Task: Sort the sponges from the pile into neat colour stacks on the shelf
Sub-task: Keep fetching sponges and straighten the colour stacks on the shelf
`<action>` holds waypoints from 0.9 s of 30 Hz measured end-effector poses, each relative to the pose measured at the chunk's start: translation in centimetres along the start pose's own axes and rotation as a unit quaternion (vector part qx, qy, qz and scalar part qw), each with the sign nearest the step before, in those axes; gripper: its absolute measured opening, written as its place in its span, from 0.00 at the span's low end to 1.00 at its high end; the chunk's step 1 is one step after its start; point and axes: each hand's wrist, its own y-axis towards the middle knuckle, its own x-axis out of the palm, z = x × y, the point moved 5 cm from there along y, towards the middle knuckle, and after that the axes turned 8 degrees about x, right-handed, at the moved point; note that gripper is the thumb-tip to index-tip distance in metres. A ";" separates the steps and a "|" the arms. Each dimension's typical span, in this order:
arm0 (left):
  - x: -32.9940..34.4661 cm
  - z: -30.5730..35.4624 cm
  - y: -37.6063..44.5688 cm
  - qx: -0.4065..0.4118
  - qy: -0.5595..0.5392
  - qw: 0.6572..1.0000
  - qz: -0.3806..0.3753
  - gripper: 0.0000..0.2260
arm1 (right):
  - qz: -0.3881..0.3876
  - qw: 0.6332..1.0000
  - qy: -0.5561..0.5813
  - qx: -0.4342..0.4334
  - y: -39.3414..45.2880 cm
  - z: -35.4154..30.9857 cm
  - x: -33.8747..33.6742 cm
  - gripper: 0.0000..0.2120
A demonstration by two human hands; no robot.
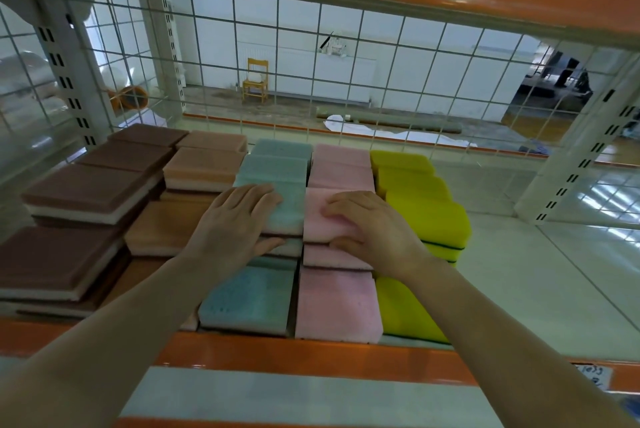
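My left hand (239, 219) lies flat, fingers spread and palm down, on top of a blue sponge (284, 209) in the middle of the blue column, with my thumb pressed against the near edge of that stack. My right hand (367, 230) is clamped on a pink sponge (322, 216) just beside it, fingers curled over the top and thumb tucked under its near edge, so the sponge is pinched between them on top of the middle pink stack. The two sponges touch side by side. The sponges sit in colour columns running from near to far on the shelf (540, 275): dark brown stacks (86, 192) at the far left, then peach stacks (204, 164), then blue stacks (249, 299), then pink stacks (336, 303), then yellow stacks (426, 216) on the right. Every column touches its neighbour. To the right of the yellow column the white shelf surface is bare. A white wire grid (346, 56) closes the far side of the shelf, and an orange rail (311, 355) runs along its near edge below my forearms. Through the grid, well away, a yellow chair (256, 79) stands against a white wall.
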 end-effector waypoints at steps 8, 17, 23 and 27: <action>-0.2 0.1 -0.2 0.005 0.016 1.000 0.004 0.27 | 0.035 0.999 -0.023 0.031 -0.4 -0.2 -0.4 0.24; -0.6 1.9 -0.8 -0.007 0.033 0.995 0.096 0.16 | 0.163 0.986 -0.039 0.016 -1.4 -1.8 -0.3 0.18; 0.6 2.1 -1.0 -0.043 0.030 0.992 0.114 0.15 | 0.224 0.973 -0.053 0.011 -2.0 -2.9 1.2 0.14; 1.3 2.0 -1.0 -0.052 0.044 0.992 0.105 0.19 | 0.234 0.970 -0.063 0.014 -2.0 -2.4 2.0 0.14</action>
